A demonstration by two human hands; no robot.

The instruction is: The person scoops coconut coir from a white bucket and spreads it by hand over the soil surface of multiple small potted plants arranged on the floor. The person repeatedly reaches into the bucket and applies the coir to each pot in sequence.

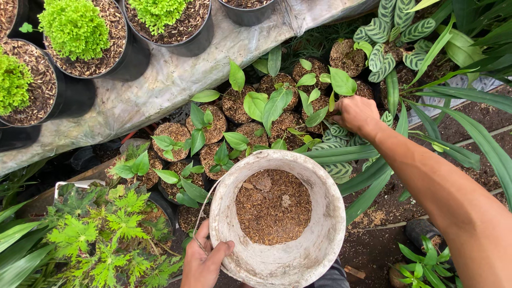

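My left hand [204,259] grips the wire handle and rim of a worn white bucket [320,234] that holds brown husk-like potting mix. My right hand [354,113] reaches forward over a cluster of small seedling pots [242,114], fingers curled down among the leaves of one plant; what it holds is hidden. The seedlings have broad green leaves and stand in small dark bags filled with the same brown mix.
Big black pots [114,45] with bushy light-green plants sit on a grey plastic sheet at the upper left. Striped-leaf plants [392,32] stand at the upper right. A fern-like plant [106,234] fills the lower left. Long green blades cross the right side.
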